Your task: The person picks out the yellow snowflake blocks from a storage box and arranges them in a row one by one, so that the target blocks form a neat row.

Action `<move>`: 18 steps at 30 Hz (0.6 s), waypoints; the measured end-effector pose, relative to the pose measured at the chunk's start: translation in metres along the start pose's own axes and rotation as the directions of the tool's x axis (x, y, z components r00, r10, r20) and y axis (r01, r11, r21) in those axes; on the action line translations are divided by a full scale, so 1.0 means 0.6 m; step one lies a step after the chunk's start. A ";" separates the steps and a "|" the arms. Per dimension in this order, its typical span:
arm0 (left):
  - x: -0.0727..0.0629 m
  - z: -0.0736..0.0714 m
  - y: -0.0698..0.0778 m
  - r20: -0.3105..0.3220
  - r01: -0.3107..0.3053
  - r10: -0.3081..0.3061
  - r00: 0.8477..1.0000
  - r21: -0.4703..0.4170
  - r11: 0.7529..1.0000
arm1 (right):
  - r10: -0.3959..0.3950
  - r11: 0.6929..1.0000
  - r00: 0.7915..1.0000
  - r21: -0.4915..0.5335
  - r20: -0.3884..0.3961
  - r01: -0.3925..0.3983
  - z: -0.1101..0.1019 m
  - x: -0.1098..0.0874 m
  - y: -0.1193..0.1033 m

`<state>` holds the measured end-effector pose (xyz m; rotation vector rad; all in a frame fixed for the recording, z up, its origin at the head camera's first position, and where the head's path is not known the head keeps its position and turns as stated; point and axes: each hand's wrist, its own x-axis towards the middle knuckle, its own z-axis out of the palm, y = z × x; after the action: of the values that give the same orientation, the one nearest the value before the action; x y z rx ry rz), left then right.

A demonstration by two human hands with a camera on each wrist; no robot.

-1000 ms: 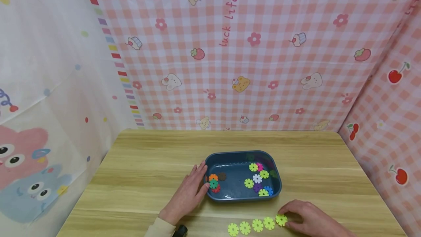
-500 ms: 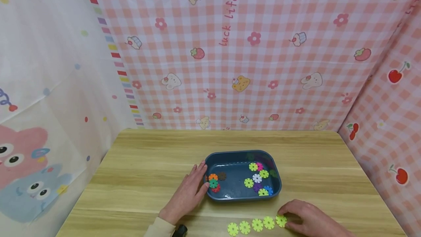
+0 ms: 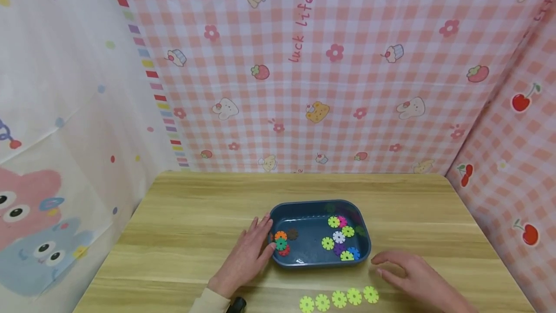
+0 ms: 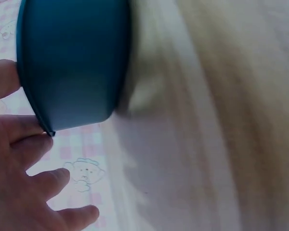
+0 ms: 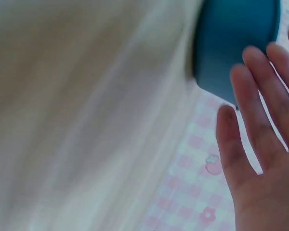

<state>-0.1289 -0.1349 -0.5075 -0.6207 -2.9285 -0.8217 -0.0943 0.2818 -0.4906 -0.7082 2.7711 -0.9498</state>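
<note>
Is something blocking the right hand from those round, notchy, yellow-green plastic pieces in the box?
Yes, the right side of the dark blue, rounded rectangular plastic box stands between the right hand outside and the yellow-green pieces inside. The top is open, so reaching over that side should probably work.

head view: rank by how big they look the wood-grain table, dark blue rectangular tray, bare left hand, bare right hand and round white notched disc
1. Wood-grain table
2. Dark blue rectangular tray
3. Bare left hand and bare right hand: too alike to rank
4. Round white notched disc
</note>
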 end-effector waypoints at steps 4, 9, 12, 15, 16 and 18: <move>0.006 -0.007 0.009 -0.019 -0.007 0.008 1.000 0.048 0.999 | -0.009 0.998 0.973 -0.070 -0.232 -0.008 -0.004 0.019 -0.006; 0.020 -0.016 0.038 -0.033 -0.091 0.094 0.995 0.091 0.992 | 0.010 0.998 0.958 -0.064 -0.287 -0.030 0.000 0.044 -0.005; 0.030 -0.019 0.063 -0.012 -0.153 0.155 0.988 0.095 0.984 | 0.047 0.998 0.970 -0.037 -0.237 -0.057 0.003 0.054 -0.001; 0.040 -0.023 0.090 0.023 -0.203 0.202 0.979 0.084 0.975 | 0.056 0.998 0.981 -0.023 -0.188 -0.061 0.006 0.062 0.001; 0.044 -0.025 0.097 0.035 -0.222 0.220 0.975 0.082 0.972 | 0.056 0.998 0.983 -0.019 -0.178 -0.060 0.007 0.064 0.002; 0.051 -0.031 0.110 0.046 -0.275 0.272 0.961 0.083 0.958 | 0.056 0.998 0.986 -0.008 -0.158 -0.058 0.008 0.068 0.002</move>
<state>-0.1330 -0.0816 -0.4547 -1.0118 -2.7975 -0.6528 -0.1293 0.2609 -0.4936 -0.5753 2.9182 -1.0204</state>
